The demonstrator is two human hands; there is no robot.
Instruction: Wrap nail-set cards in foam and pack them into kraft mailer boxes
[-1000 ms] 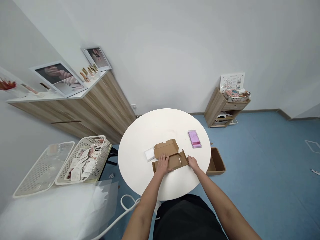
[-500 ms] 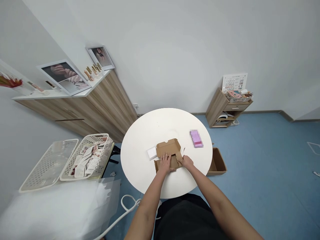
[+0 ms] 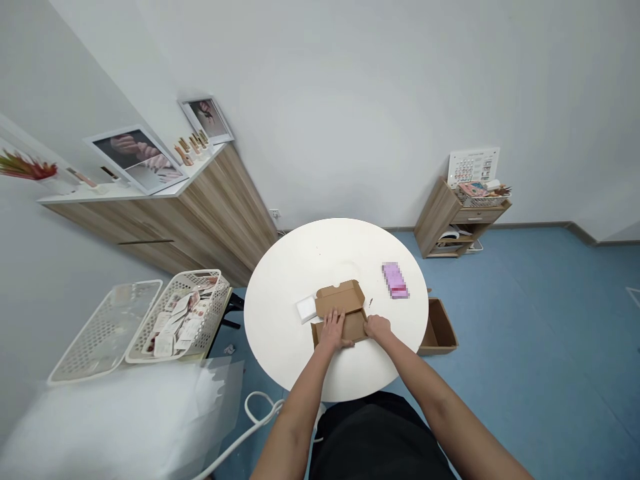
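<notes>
A brown cardboard box, partly folded with its lid up at the far side, lies on the round white table. My left hand rests over the box's left half with its fingers spread. At the right end, my right hand is closed on the side wall of the box; its fingertips are partly hidden. A small white block or box sits against the cardboard's left edge. To the right lies a purple object, blurred out by pixels.
Below the table's right edge, an open brown carton stands on the blue floor. On the left are a white basket full of small packets and a wooden cabinet. A small shelf unit stands by the wall.
The right side flap of the box, which stuck up beside my right hand, now stands in line with the side wall. My left hand stays on the box.
</notes>
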